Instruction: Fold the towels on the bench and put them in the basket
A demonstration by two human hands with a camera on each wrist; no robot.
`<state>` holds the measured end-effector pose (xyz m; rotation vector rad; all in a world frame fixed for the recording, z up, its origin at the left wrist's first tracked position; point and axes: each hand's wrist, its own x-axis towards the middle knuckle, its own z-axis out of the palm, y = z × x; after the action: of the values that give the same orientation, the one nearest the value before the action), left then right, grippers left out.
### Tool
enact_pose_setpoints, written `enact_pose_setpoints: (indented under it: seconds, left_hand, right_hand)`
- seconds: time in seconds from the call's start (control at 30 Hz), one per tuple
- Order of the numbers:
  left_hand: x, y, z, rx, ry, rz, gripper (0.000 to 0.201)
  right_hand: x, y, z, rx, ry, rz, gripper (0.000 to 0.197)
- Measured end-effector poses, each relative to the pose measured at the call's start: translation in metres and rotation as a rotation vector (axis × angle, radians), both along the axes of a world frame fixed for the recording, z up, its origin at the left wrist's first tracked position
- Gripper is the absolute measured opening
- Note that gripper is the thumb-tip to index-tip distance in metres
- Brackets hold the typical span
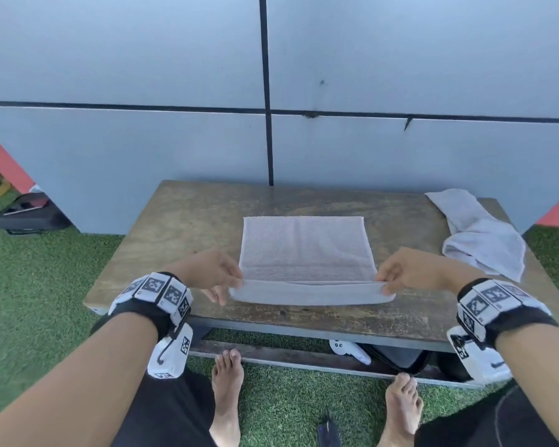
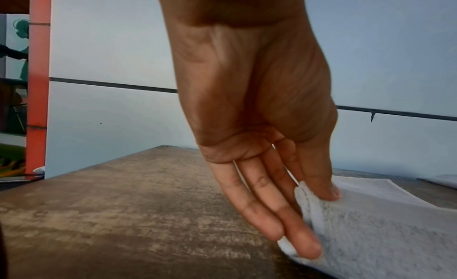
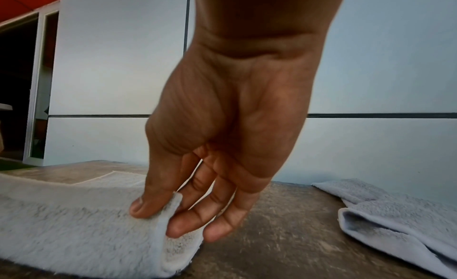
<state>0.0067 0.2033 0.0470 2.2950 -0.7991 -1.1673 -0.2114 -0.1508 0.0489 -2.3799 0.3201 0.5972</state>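
A pale grey towel [image 1: 307,250] lies flat in the middle of the wooden bench [image 1: 188,221], its near edge lifted and turned back over itself. My left hand [image 1: 229,282] pinches the towel's near left corner [image 2: 311,207] between thumb and fingers. My right hand [image 1: 384,282] pinches the near right corner [image 3: 168,211] the same way. A second towel [image 1: 484,233], crumpled, lies at the bench's far right edge and shows in the right wrist view [image 3: 385,211]. No basket is in view.
A grey panelled wall [image 1: 400,140] stands directly behind the bench. Artificial grass [image 1: 39,285] surrounds it. My bare feet [image 1: 226,391] stand at the front edge. A white controller [image 1: 352,350] and a dark case [image 1: 397,359] lie under the bench; another dark case [image 1: 29,214] sits at left.
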Motion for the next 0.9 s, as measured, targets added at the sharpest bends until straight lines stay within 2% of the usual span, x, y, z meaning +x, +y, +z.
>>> enact_pose_setpoints:
  seconds: [0.1,0.2,0.37,0.5,0.6,0.7,0.9]
  left_hand:
    - [0.005,-0.006,0.002,-0.039,-0.064,0.013,0.009]
    - [0.013,-0.013,0.004,-0.135,-0.151,0.052,0.008]
    - [0.032,-0.028,-0.003,-0.236,-0.295,0.185,0.022]
    - [0.048,-0.042,-0.012,-0.177,-0.414,0.161,0.021]
    - [0.054,-0.053,-0.02,-0.094,-0.449,0.131,0.022]
    - [0.063,-0.065,-0.028,-0.1,-0.455,0.172,0.024]
    - [0.09,-0.093,-0.031,-0.139,-0.538,0.269,0.021]
  right_hand:
    - [0.008,-0.006,0.003,-0.01,-0.048,-0.043,0.001]
    - [0.02,-0.016,0.001,0.004,-0.117,-0.073,0.005]
    - [0.04,-0.033,-0.005,-0.005,-0.256,-0.207,0.011]
    - [0.057,-0.041,-0.012,0.039,-0.287,-0.273,0.012]
    - [0.069,-0.043,-0.023,0.045,-0.208,-0.271,0.012]
    - [0.084,-0.048,-0.032,-0.007,-0.187,-0.272,0.017]
    - [0.126,-0.052,-0.036,-0.209,-0.313,-0.388,0.016]
